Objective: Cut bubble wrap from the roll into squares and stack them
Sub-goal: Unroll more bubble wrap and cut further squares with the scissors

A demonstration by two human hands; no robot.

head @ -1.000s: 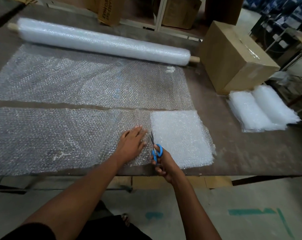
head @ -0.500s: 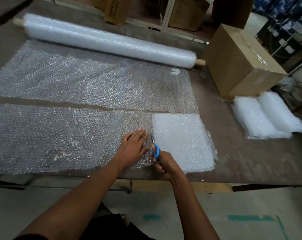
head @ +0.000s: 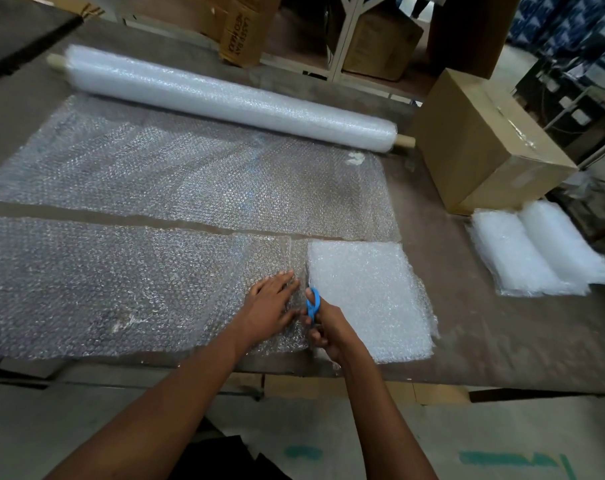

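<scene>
Cutting strip (head: 121,285) beside stack of squares (head: 367,299). Left hand (head: 271,306) flat, fingers spread, pressing the wrap so it stays taut. Right hand (head: 329,330) fingers curled through blue scissors (head: 312,304), blades along stack's edge as guide.

One head-worn wide-angle view looks forward and steeply down over the desk (head: 467,341) from its near edge, close above both forearms, shelving beyond

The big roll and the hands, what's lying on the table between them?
In the head view, two flat bubble wrap sheets: a far sheet by the roll, a bare table strip, then the near sheet under the left hand.
</scene>
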